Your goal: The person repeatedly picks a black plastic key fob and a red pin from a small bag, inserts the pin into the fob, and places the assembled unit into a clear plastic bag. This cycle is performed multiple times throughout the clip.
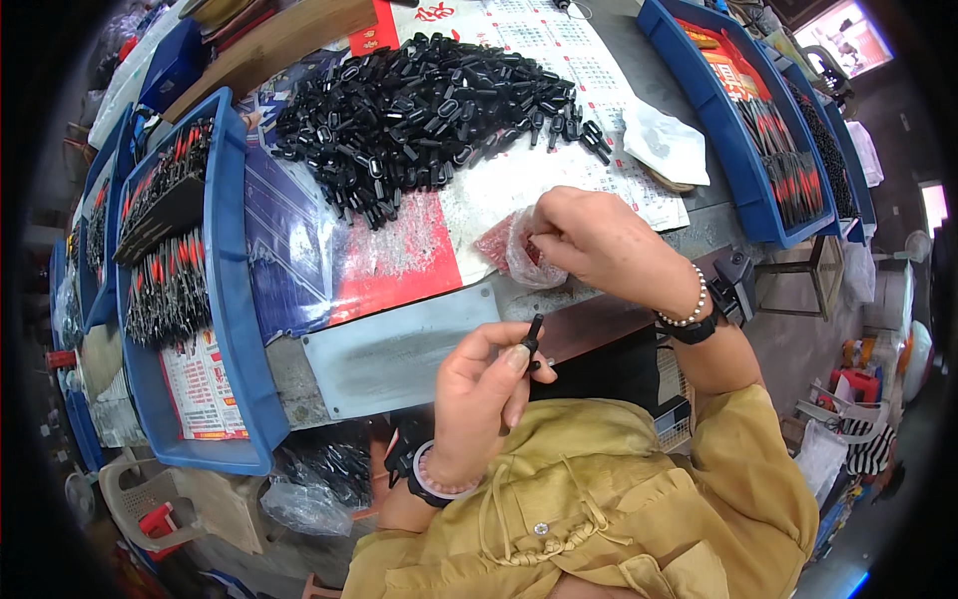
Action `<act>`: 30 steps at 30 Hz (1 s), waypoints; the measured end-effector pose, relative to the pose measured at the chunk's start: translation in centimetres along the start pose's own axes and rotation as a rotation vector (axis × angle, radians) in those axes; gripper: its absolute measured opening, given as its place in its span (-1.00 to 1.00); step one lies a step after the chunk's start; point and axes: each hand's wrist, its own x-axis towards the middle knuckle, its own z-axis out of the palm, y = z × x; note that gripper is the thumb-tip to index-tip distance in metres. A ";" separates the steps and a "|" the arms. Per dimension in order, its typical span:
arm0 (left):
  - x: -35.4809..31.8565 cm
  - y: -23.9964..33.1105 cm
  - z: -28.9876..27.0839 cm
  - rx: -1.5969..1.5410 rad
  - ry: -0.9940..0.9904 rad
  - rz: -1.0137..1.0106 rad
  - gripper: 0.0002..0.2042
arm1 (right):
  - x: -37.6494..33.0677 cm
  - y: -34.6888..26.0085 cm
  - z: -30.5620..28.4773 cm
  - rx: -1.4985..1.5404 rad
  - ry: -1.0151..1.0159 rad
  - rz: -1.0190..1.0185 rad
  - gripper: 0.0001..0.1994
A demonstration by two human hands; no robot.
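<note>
My left hand (484, 384) is closed in front of my body. Between its thumb and fingers stands a small black plastic part (534, 332) with a narrow stem pointing up. Ahead of it, my right hand (599, 240) dips its curled fingers into a clear plastic bag (544, 277) of tiny red pieces (493, 244). The bag hides those fingertips, and whatever they pinch cannot be seen. A large heap of similar black parts (399, 120) with oval heads lies on the paper-covered table beyond both hands.
Blue trays with rows of black-and-red pieces flank me, one at the left (261, 399) and one at the right (699, 110). A grey metal plate (389, 349) lies along the near table edge. A white cloth-like packet (664, 140) rests right of the heap.
</note>
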 end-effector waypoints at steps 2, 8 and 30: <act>0.1 -0.1 0.0 -0.003 0.002 -0.014 -0.80 | -0.3 0.1 -0.3 0.120 0.010 0.049 -0.89; 0.2 -0.2 0.1 -0.011 -0.016 -0.014 -0.80 | -0.6 0.4 -0.3 0.373 0.087 0.045 -0.89; -0.6 -0.3 1.4 0.260 0.096 0.205 -0.82 | -5.1 -3.6 0.6 1.423 -0.065 0.477 -0.89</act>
